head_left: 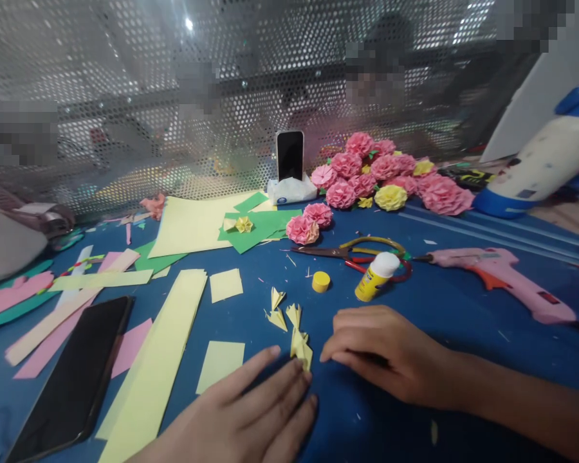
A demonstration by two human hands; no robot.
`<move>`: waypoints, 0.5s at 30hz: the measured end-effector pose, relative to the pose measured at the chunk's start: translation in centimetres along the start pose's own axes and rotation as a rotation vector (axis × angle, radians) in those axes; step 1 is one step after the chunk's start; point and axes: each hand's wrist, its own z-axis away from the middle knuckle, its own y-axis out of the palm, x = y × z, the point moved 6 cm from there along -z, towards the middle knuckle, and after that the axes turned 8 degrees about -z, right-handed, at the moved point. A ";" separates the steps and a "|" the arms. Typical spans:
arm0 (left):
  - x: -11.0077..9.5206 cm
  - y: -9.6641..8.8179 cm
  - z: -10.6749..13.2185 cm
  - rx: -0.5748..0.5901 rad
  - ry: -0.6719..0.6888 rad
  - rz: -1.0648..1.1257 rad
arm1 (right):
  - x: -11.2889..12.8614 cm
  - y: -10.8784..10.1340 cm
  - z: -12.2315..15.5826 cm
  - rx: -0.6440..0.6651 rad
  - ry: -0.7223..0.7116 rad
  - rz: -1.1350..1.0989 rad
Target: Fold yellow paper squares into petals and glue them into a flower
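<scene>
My left hand [258, 408] lies with its fingers stretched out and slightly apart, fingertips touching the near end of a row of small folded yellow paper petals [296, 331]. Two more folded petals [276, 310] lie just beyond, to the left. To the right of the row, my right hand [390, 354] rests on the blue table with curled fingers, and nothing shows between them. An uncapped yellow glue stick [374, 280] stands tilted past my right hand, with its yellow cap [321, 281] beside it. Yellow paper squares [226, 285] lie left of the petals.
Pink and yellow paper flowers [361, 170] are heaped at the back. Scissors [347, 251] and a pink glue gun [502, 273] lie right. Yellow paper strips [154, 360] and a dark phone [72, 386] lie left. Another phone [290, 156] stands before a perforated metal panel [174, 128].
</scene>
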 end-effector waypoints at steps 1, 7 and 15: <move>0.4 -0.1 0.1 0.011 -0.015 -0.001 | -0.1 -0.2 0.0 -0.019 0.010 -0.022; 6.9 0.1 2.1 0.112 -0.454 0.384 | 0.2 -0.4 0.0 -0.038 -0.021 -0.037; 9.3 2.5 5.6 0.603 -0.712 0.518 | 0.7 -0.1 -0.2 0.005 -0.075 0.010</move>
